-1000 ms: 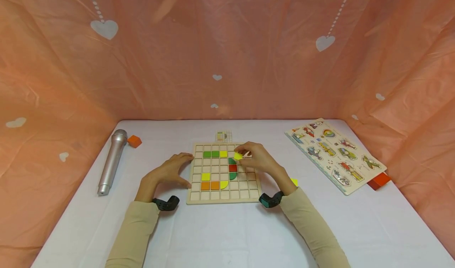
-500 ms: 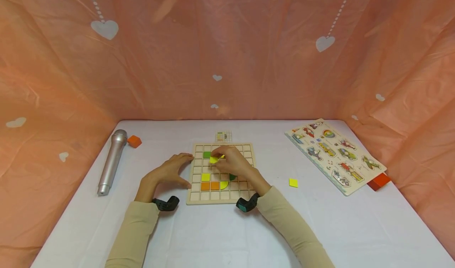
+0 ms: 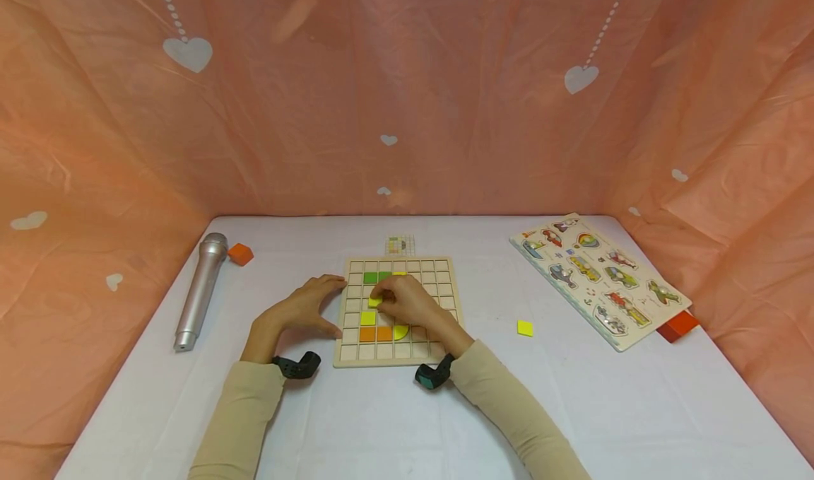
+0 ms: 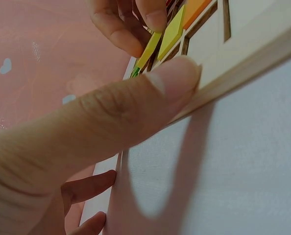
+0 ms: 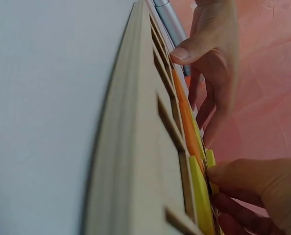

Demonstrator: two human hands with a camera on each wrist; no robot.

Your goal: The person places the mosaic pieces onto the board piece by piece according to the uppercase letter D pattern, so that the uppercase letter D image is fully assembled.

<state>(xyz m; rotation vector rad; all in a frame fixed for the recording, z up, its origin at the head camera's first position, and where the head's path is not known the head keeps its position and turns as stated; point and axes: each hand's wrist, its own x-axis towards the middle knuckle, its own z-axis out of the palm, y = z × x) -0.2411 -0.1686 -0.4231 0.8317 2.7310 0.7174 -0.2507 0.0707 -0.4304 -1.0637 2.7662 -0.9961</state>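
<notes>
A wooden grid board lies mid-table with green, yellow and orange tiles set in its cells. My right hand pinches a yellow square tile over the left part of the grid, just behind a seated yellow tile. In the left wrist view the pinched tile is tilted between the fingertips. My left hand touches the board's left edge with thumb and fingers spread. The left thumb rests at the rim. The right hand hides tiles in the grid's middle.
A loose yellow tile lies right of the board. Behind the board is a small pattern card. A silver microphone and orange block are on the left. A picture puzzle board leans over a red block at right.
My right hand has carried the yellow tile left across the board, then slightly toward me. The loose yellow tile at right is now uncovered by the arm. My left hand has stayed put.
</notes>
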